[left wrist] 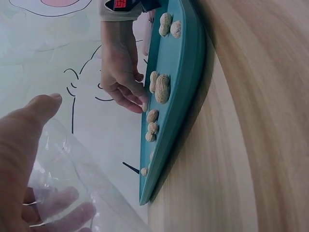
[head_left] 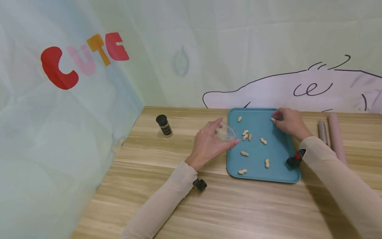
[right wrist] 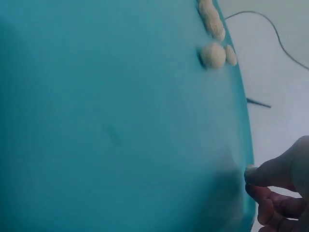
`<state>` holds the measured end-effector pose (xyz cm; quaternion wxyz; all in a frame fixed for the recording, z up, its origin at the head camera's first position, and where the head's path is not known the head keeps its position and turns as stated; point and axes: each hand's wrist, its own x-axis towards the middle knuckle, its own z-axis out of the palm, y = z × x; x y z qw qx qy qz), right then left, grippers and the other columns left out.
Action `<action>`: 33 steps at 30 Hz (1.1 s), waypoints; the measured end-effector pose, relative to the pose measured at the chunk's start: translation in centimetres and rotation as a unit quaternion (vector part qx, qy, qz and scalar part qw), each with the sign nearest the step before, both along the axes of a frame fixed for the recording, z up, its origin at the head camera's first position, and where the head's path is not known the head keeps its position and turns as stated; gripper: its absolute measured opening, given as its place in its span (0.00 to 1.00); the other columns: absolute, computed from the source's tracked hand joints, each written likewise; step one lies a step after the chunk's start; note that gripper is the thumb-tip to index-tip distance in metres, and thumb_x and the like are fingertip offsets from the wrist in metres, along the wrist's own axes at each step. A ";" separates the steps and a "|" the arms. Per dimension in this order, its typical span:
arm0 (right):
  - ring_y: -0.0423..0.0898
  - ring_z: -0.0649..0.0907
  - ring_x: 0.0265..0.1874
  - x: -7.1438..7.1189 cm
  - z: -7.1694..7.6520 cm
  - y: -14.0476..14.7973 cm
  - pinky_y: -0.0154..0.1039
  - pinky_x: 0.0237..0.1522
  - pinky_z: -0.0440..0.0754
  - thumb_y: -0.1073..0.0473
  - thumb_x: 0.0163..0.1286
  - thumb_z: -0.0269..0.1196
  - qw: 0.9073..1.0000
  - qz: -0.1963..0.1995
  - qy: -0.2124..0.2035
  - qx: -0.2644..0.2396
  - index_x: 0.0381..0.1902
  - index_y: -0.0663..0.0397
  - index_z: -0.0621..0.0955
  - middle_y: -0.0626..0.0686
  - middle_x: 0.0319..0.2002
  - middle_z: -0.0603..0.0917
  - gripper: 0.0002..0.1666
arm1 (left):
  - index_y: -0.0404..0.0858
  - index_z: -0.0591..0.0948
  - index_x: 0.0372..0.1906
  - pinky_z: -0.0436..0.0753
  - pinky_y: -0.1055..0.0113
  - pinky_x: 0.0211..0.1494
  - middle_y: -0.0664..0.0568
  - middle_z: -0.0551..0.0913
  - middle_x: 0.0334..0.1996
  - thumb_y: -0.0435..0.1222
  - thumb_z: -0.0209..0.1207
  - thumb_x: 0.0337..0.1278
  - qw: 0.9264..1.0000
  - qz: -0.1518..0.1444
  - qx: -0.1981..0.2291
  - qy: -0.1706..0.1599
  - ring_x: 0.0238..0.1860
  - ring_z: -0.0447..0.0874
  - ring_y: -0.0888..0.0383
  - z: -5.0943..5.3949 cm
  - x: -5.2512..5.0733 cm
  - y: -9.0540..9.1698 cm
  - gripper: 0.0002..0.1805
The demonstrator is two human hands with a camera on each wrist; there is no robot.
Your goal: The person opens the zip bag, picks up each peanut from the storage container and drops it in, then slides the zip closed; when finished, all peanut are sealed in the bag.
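Observation:
My left hand (head_left: 207,142) grips a clear plastic cup (head_left: 225,132) by its sides, tilted beside the left edge of a blue tray (head_left: 256,169). The left wrist view shows the see-through cup (left wrist: 72,179) with fingers behind its wall. At the tray's back right, my right hand (head_left: 290,122) pinches a peanut (head_left: 273,119) between thumb and fingertips; in the right wrist view the thumb of this hand (right wrist: 277,183) covers most of it. Several other peanuts (head_left: 263,141) lie scattered over the tray, some close together near the cup. Whether the pinched peanut touches the tray I cannot tell.
A black-capped shaker bottle (head_left: 164,126) stands on the wooden table (head_left: 143,149) to the left. Right of the tray lie a grey cylinder (head_left: 322,132) and a long pinkish roll (head_left: 337,137). A printed cloth backdrop (head_left: 191,59) rises behind the table.

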<state>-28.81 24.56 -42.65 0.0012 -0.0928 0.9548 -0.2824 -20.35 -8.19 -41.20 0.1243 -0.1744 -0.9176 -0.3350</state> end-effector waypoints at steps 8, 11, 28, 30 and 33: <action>0.60 0.82 0.42 1.5 1.3 -2.0 0.40 0.32 0.76 0.59 0.81 0.59 0.999 0.011 0.017 -0.039 0.63 0.67 0.82 0.72 0.55 0.85 0.21 | 0.41 0.75 0.77 0.85 0.57 0.44 0.48 0.89 0.57 0.62 0.77 0.50 1.000 0.000 -0.008 0.001 0.48 0.87 0.52 0.0 0.2 0.0 0.53; 0.58 0.80 0.42 2.3 2.2 -3.1 0.39 0.31 0.76 0.58 0.82 0.59 0.998 0.022 0.002 -0.052 0.66 0.63 0.82 0.70 0.57 0.84 0.21 | 0.41 0.75 0.77 0.85 0.57 0.44 0.48 0.89 0.57 0.63 0.77 0.49 1.000 0.001 -0.008 -0.001 0.48 0.87 0.52 0.0 0.2 0.0 0.53; 0.53 0.87 0.42 6.2 4.9 -8.1 0.38 0.34 0.80 0.61 0.78 0.65 0.989 0.100 0.036 -0.103 0.61 0.54 0.87 0.61 0.51 0.90 0.17 | 0.41 0.74 0.77 0.84 0.60 0.43 0.51 0.88 0.56 0.63 0.77 0.50 1.000 -0.004 -0.014 -0.001 0.46 0.86 0.55 -0.1 0.2 0.2 0.53; 0.51 0.86 0.40 6.5 5.2 -8.7 0.36 0.32 0.79 0.62 0.77 0.66 0.987 0.112 0.045 -0.106 0.60 0.53 0.88 0.59 0.48 0.91 0.16 | 0.41 0.75 0.77 0.83 0.61 0.42 0.53 0.88 0.56 0.63 0.77 0.50 1.000 -0.004 -0.020 0.004 0.46 0.85 0.56 -0.1 0.2 0.3 0.53; 0.49 0.85 0.37 6.8 5.5 -9.6 0.37 0.33 0.78 0.63 0.75 0.66 0.983 0.137 0.059 -0.105 0.58 0.54 0.89 0.57 0.46 0.92 0.16 | 0.41 0.75 0.77 0.83 0.62 0.42 0.55 0.87 0.55 0.63 0.77 0.50 1.000 -0.003 -0.027 0.012 0.45 0.85 0.57 -0.1 0.3 0.3 0.53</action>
